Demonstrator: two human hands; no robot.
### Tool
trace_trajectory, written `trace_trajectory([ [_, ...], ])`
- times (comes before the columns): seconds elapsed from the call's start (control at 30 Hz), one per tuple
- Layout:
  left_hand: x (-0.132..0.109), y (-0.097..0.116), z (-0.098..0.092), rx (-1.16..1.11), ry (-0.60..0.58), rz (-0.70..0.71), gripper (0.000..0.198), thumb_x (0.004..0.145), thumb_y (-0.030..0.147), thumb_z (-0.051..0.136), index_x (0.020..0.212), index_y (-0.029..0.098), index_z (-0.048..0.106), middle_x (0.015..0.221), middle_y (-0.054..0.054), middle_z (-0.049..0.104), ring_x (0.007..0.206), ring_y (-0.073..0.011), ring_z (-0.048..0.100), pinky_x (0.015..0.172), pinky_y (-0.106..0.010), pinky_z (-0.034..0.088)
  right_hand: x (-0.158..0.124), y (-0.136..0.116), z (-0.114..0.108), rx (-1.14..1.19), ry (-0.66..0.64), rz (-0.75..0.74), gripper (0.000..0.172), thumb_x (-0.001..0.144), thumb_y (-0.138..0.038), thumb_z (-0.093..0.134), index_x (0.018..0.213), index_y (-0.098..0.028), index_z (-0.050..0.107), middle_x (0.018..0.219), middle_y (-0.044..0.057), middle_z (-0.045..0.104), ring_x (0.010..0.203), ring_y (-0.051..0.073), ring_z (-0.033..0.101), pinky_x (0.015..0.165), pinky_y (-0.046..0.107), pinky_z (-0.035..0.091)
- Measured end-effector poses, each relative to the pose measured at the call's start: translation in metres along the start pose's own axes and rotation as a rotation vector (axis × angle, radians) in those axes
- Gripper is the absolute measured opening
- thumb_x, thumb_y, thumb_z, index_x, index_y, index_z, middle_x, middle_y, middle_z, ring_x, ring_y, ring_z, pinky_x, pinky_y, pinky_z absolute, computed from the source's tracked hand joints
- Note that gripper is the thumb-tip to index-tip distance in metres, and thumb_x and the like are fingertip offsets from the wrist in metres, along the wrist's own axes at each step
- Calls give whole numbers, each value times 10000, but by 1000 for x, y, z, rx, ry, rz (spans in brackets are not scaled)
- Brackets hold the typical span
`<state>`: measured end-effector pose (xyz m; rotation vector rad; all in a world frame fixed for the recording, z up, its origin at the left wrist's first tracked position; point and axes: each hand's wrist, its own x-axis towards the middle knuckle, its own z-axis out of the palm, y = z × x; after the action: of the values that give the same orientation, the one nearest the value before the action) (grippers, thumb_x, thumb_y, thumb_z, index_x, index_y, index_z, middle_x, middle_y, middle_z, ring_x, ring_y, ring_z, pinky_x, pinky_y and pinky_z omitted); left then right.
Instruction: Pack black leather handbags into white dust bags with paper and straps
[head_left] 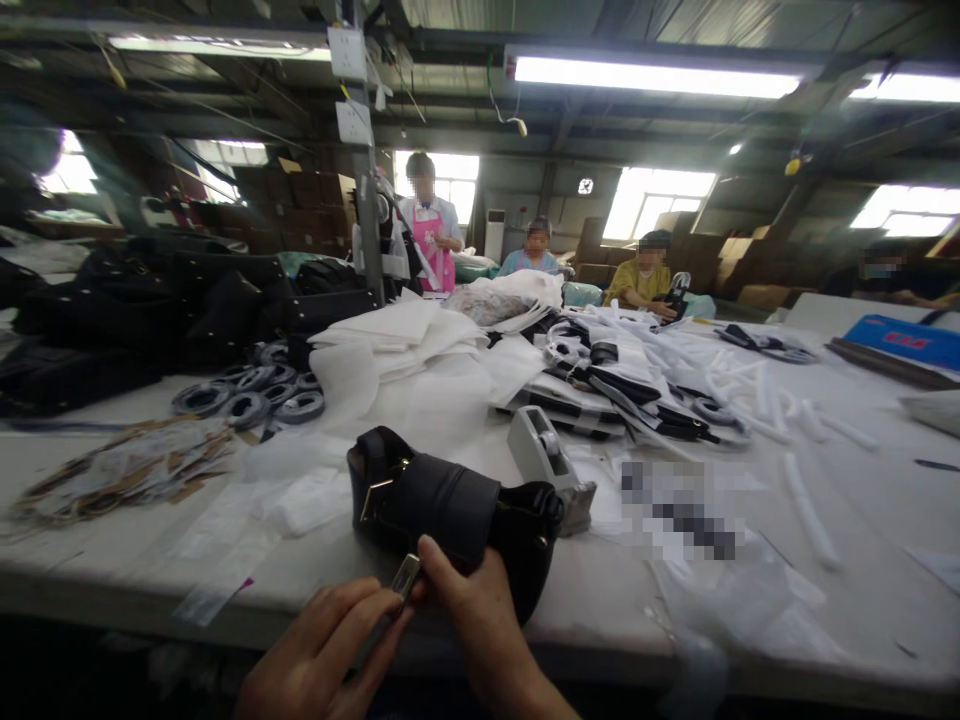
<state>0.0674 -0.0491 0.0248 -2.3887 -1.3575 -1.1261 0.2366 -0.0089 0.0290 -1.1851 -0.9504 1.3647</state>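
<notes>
A black handbag (pixel 450 505) lies on its side near the front edge of the white table (pixel 570 610). My left hand (pixel 322 650) and my right hand (pixel 480 625) meet just in front of it. Together they pinch a small metal buckle (pixel 406 577) on a strap of the bag. The left fingers close on the buckle's lower end. My right thumb and fingers press its upper end, with the hand resting against the bag's body.
A grey tape dispenser (pixel 544 455) stands behind the bag. Rolled straps (pixel 251 395), white wrapping sheets (pixel 405 345), black bags (pixel 150 300) and white tubes (pixel 806 510) cover the table. Three people work at the far side.
</notes>
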Motion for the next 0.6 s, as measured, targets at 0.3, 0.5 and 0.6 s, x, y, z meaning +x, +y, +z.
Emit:
trace_trajectory([
  [0.3, 4, 4, -18, 101, 103, -107, 327, 1018, 424, 466, 908, 306, 751, 871, 12, 799, 751, -174, 779, 701, -217, 643, 1, 10, 17, 10, -49, 41, 593, 703, -675, 770, 761, -85, 765, 701, 154, 756, 636, 292, 742, 603, 343, 606],
  [0.5, 9, 12, -22, 18, 135, -150, 289, 1014, 389, 493, 870, 298, 727, 822, 31, 774, 716, -136, 761, 698, -175, 605, -2, 11, 20, 20, -63, 51, 585, 717, -666, 767, 767, -84, 759, 716, 168, 760, 638, 304, 747, 622, 370, 619],
  [0.6, 9, 10, -20, 8, 124, -132, 255, 1014, 359, 501, 893, 284, 713, 834, 23, 770, 730, -141, 757, 694, -183, 594, -2, 10, 20, 44, -66, 56, 576, 709, -668, 772, 753, -95, 755, 709, 154, 760, 623, 294, 744, 616, 361, 620],
])
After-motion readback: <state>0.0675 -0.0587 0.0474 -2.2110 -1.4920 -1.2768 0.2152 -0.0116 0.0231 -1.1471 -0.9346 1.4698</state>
